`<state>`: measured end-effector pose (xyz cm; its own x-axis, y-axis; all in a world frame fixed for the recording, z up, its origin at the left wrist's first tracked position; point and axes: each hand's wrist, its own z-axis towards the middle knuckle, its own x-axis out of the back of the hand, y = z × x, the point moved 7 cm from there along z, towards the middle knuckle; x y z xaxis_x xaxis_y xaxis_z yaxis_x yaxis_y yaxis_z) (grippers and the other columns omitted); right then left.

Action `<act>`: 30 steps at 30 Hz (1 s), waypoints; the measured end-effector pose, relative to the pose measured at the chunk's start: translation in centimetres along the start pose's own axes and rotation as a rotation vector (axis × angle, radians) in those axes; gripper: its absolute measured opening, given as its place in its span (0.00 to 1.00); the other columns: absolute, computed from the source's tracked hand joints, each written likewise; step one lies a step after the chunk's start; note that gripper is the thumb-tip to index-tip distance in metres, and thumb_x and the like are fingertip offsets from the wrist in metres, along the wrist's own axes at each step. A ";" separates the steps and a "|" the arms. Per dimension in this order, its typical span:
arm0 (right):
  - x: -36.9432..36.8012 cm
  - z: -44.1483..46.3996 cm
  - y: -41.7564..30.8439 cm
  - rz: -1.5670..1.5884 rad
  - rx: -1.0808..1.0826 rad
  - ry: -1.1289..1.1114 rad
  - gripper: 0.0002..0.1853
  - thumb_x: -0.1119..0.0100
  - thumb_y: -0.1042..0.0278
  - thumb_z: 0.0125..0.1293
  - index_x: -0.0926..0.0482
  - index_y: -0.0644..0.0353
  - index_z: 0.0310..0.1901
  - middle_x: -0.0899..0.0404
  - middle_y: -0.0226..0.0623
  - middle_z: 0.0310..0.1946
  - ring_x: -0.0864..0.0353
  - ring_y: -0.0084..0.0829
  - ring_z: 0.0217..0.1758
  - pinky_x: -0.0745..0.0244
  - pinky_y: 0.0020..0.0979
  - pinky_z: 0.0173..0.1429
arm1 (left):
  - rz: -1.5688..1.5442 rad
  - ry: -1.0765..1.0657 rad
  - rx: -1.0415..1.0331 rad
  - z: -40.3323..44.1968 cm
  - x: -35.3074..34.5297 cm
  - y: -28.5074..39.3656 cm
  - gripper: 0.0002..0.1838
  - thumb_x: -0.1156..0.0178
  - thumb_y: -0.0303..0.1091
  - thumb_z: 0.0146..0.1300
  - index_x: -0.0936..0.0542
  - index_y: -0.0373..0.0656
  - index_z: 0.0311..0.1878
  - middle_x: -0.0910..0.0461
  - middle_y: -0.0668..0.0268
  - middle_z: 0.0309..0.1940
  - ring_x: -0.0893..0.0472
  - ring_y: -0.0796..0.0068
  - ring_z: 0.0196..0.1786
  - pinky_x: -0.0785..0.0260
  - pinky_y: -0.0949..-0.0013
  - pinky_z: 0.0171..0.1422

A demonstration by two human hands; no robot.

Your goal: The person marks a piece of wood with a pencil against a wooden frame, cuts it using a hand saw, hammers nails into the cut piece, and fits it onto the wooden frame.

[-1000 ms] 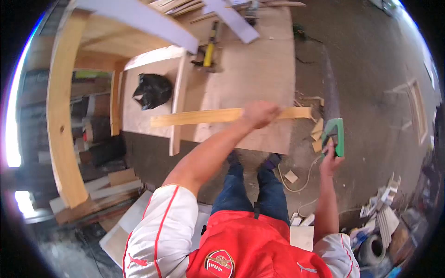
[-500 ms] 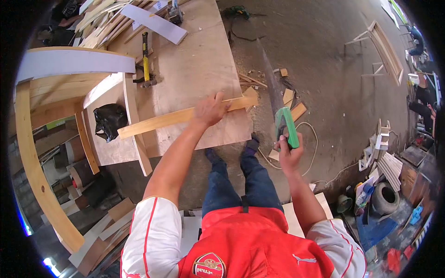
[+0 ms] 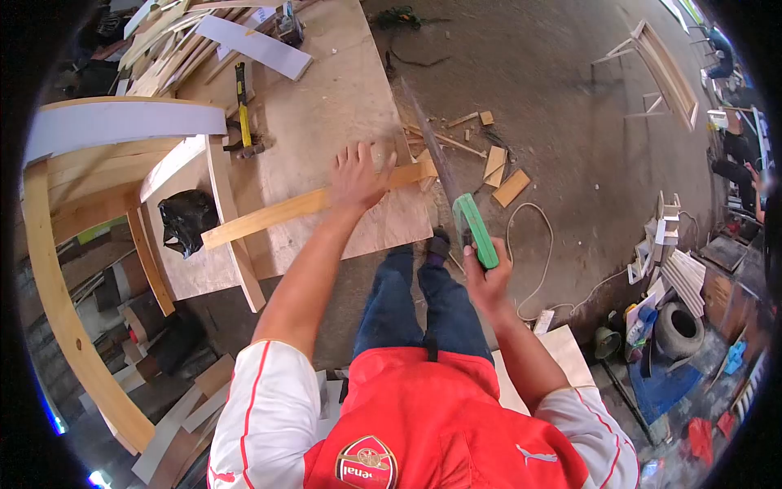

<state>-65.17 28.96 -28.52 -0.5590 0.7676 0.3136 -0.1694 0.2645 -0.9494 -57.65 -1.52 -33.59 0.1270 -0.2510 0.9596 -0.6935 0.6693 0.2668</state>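
Note:
A long wooden strip point(image 3: 285, 213) lies across the plywood tabletop point(image 3: 318, 106), its right end near the board's edge. My left hand point(image 3: 358, 178) rests over the strip with fingers stretched out and spread, the palm covering part of it. In my right hand point(image 3: 490, 275) is a handsaw point(image 3: 472, 232), gripped by its green handle. The saw's blade points away from me and runs close beside the strip's right end; whether it touches cannot be told.
A hammer point(image 3: 243, 114) lies on the plywood below a pile of wood strips point(image 3: 183, 49). At left stands a wooden frame point(image 3: 65, 310) with a black plastic bag point(image 3: 187, 220) beside it. Wood offcuts point(image 3: 511, 187) and a pale cord point(image 3: 547, 253) lie on the floor.
My left hand has loosened from the strip, its fingers now spread. My right hand has brought the saw leftward, closer to the strip's end. The view has shifted slightly.

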 end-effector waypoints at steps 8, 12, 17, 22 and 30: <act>-1.3 -0.4 -2.1 -0.107 -0.076 -0.003 0.07 0.34 0.72 0.72 0.23 0.61 0.46 0.22 0.39 0.25 0.19 0.32 0.27 0.25 0.35 0.35 | -0.002 0.129 0.264 2.9 -5.9 2.0 0.39 0.45 0.56 0.74 0.38 0.39 0.78 0.46 0.45 0.82 0.52 0.39 0.85 0.61 0.31 0.84; -2.3 -1.3 -1.7 -0.012 -0.114 0.017 0.07 0.35 0.73 0.71 0.23 0.61 0.45 0.21 0.40 0.25 0.18 0.35 0.27 0.25 0.37 0.34 | -0.012 0.066 0.275 2.8 -5.8 1.5 0.39 0.48 0.55 0.75 0.40 0.41 0.80 0.50 0.45 0.84 0.56 0.40 0.86 0.63 0.28 0.83; -2.1 -1.5 -2.6 -0.154 -0.094 0.027 0.08 0.34 0.72 0.70 0.24 0.61 0.44 0.21 0.43 0.25 0.16 0.41 0.28 0.25 0.40 0.34 | 0.071 0.137 0.262 3.0 -6.5 1.6 0.37 0.49 0.56 0.75 0.38 0.44 0.79 0.44 0.47 0.82 0.50 0.42 0.85 0.59 0.28 0.81; -2.4 -1.2 -3.4 -0.194 -0.101 0.012 0.07 0.34 0.73 0.70 0.24 0.60 0.44 0.21 0.48 0.26 0.17 0.52 0.30 0.25 0.42 0.34 | 0.039 0.021 0.293 2.9 -5.8 2.0 0.36 0.55 0.55 0.79 0.41 0.44 0.82 0.52 0.47 0.85 0.58 0.41 0.87 0.63 0.27 0.83; -2.4 0.6 -4.3 -0.196 -0.092 -0.035 0.08 0.35 0.75 0.69 0.25 0.59 0.45 0.20 0.50 0.29 0.14 0.55 0.33 0.23 0.44 0.35 | 0.071 -0.054 0.318 3.5 -6.7 1.8 0.36 0.60 0.57 0.80 0.43 0.48 0.83 0.54 0.48 0.85 0.60 0.42 0.87 0.64 0.26 0.83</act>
<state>-63.62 25.67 -25.20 -0.5508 0.6761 0.4894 -0.2031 0.4601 -0.8643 -62.23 -1.02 -39.83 0.0383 -0.2536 0.9665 -0.8869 0.4371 0.1498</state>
